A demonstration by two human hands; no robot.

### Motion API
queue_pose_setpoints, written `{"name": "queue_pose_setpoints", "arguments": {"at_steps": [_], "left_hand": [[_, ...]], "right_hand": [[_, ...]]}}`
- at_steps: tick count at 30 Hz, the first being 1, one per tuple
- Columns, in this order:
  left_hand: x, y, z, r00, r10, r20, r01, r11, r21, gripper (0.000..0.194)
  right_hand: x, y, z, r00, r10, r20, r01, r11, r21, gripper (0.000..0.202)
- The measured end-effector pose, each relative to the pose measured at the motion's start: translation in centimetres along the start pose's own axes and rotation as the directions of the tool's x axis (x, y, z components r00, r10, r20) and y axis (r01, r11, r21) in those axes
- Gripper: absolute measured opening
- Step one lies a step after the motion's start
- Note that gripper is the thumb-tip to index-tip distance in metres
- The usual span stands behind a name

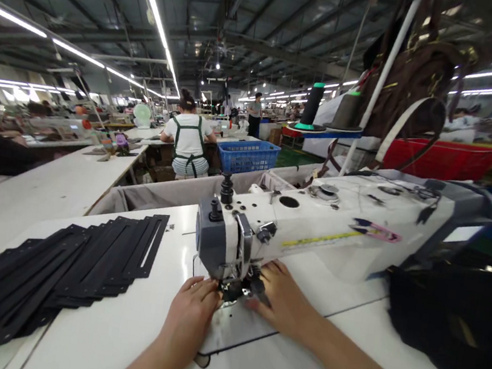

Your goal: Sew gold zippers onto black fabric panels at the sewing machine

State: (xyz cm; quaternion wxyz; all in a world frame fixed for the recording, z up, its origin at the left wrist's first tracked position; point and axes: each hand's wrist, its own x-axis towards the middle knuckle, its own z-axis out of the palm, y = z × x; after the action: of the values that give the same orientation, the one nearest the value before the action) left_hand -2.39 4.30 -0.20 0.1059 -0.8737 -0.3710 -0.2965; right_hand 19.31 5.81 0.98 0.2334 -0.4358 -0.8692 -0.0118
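A white and grey sewing machine (314, 218) stands across the table, its needle and presser foot (241, 284) low between my hands. My left hand (194, 311) is on the left of the foot, fingers bent and held together with their tips at the needle area. Whatever those fingertips grip is hidden. On the other side, my right hand (280, 296) reaches round the foot, thumb and fingers closed about a dark piece of material (264, 297). Black slotted strips (92, 267) lie overlapping in a fanned stack to the left.
Dark cloth (450, 323) lies at the right. Thread cones (312, 108) stand on a holder behind the machine. Pink-handled snips (377, 230) rest on the machine arm. Beyond are a blue basket (250, 156), a red bin (441, 160) and a seated person (188, 140) in an apron.
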Motion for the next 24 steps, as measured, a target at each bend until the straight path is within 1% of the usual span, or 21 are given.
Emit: {"name": "queue_pose_setpoints", "arguments": {"at_steps": [2, 3, 5, 6, 8, 9, 10, 11, 12, 13, 14, 15, 16, 17, 18, 19, 20, 21, 22, 23, 24], "left_hand": [[0.1, 1.5, -0.8, 1.000, 0.023, 0.010, -0.024, 1.000, 0.019, 0.020], [0.2, 2.6, -1.3, 0.999, 0.050, 0.021, -0.050, 0.999, 0.008, 0.019], [0.2, 5.0, -1.9, 0.993, 0.106, 0.061, -0.103, 0.994, -0.041, 0.018], [0.3, 6.1, -2.0, 0.989, 0.117, 0.086, -0.112, 0.992, -0.062, 0.022], [0.2, 7.7, -1.9, 0.984, 0.127, 0.124, -0.114, 0.988, -0.107, 0.029], [0.1, 8.1, -1.7, 0.982, 0.127, 0.139, -0.108, 0.985, -0.134, 0.028], [0.0, 8.3, -1.5, 0.981, 0.123, 0.153, -0.096, 0.980, -0.172, 0.026], [-0.1, 8.2, -1.4, 0.980, 0.107, 0.168, -0.068, 0.972, -0.224, 0.024], [-0.2, 8.1, -1.3, 0.981, 0.066, 0.183, -0.011, 0.958, -0.285, 0.023], [-0.2, 7.9, -1.4, 0.979, -0.008, 0.202, 0.080, 0.934, -0.349, 0.023], [-0.2, 7.8, -1.5, 0.968, -0.106, 0.227, 0.195, 0.888, -0.416, 0.024], [-0.2, 7.8, -1.7, 0.944, -0.207, 0.255, 0.311, 0.815, -0.489, 0.024], [0.0, 7.9, -1.9, 0.907, -0.301, 0.295, 0.419, 0.715, -0.560, 0.021], [0.1, 8.1, -2.1, 0.860, -0.378, 0.342, 0.509, 0.594, -0.623, 0.019], [0.2, 8.3, -2.2, 0.811, -0.438, 0.388, 0.574, 0.462, -0.676, 0.021], [0.4, 8.5, -2.4, 0.762, -0.485, 0.429, 0.612, 0.324, -0.721, 0.024], [0.4, 8.7, -2.5, 0.714, -0.525, 0.463, 0.628, 0.187, -0.755, 0.028], [0.5, 8.8, -2.6, 0.667, -0.561, 0.491, 0.625, 0.061, -0.779, 0.031], [0.5, 8.6, -2.7, 0.629, -0.588, 0.508, 0.605, -0.039, -0.795, 0.032], [0.5, 8.3, -2.8, 0.607, -0.604, 0.517, 0.580, -0.109, -0.808, 0.032], [0.4, 7.8, -3.0, 0.596, -0.609, 0.523, 0.563, -0.148, -0.813, 0.033]], "right_hand": [[-0.9, 0.3, -1.0, 0.998, 0.057, 0.031, -0.050, 0.982, -0.183, 0.015], [-1.5, -0.1, -1.3, 0.996, 0.072, 0.060, -0.054, 0.966, -0.251, 0.008], [-3.2, -1.8, -1.3, 0.994, 0.060, 0.092, -0.030, 0.953, -0.301, 0.009], [-4.3, -3.0, -1.1, 0.996, 0.041, 0.077, -0.017, 0.959, -0.283, 0.012], [-6.6, -5.3, -0.7, 1.000, 0.015, -0.012, -0.017, 0.981, -0.195, 0.019], [-7.9, -6.2, -0.6, 0.998, 0.029, -0.048, -0.035, 0.992, -0.118, 0.021], [-9.0, -6.8, -0.8, 0.996, 0.069, -0.060, -0.070, 0.997, -0.016, 0.022], [-9.9, -7.3, -1.1, 0.991, 0.132, -0.035, -0.127, 0.986, 0.108, 0.022], [-10.7, -7.5, -1.5, 0.978, 0.205, 0.037, -0.208, 0.945, 0.251, 0.024], [-11.1, -7.6, -1.8, 0.949, 0.277, 0.150, -0.315, 0.860, 0.402, 0.025], [-11.2, -7.7, -2.1, 0.901, 0.332, 0.278, -0.433, 0.721, 0.541, 0.026], [-10.9, -7.8, -2.3, 0.844, 0.363, 0.395, -0.536, 0.534, 0.654, 0.027], [-10.2, -7.9, -2.3, 0.793, 0.368, 0.486, -0.599, 0.321, 0.734, 0.031], [-9.3, -8.1, -2.1, 0.759, 0.356, 0.545, -0.613, 0.107, 0.783, 0.039], [-8.2, -8.3, -1.8, 0.741, 0.351, 0.573, -0.588, -0.074, 0.806, 0.048], [-7.0, -8.6, -1.4, 0.737, 0.350, 0.579, -0.548, -0.193, 0.814, 0.053], [-5.9, -8.8, -1.0, 0.741, 0.351, 0.573, -0.521, -0.238, 0.820, 0.055], [-5.1, -9.0, -0.6, 0.755, 0.359, 0.549, -0.515, -0.195, 0.835, 0.054], [-4.5, -8.9, -0.2, 0.786, 0.375, 0.492, -0.520, -0.030, 0.854, 0.053], [-4.3, -8.7, 0.1, 0.831, 0.379, 0.407, -0.508, 0.220, 0.833, 0.053], [-4.4, -8.3, 0.3, 0.880, 0.356, 0.313, -0.460, 0.484, 0.744, 0.055]]}}
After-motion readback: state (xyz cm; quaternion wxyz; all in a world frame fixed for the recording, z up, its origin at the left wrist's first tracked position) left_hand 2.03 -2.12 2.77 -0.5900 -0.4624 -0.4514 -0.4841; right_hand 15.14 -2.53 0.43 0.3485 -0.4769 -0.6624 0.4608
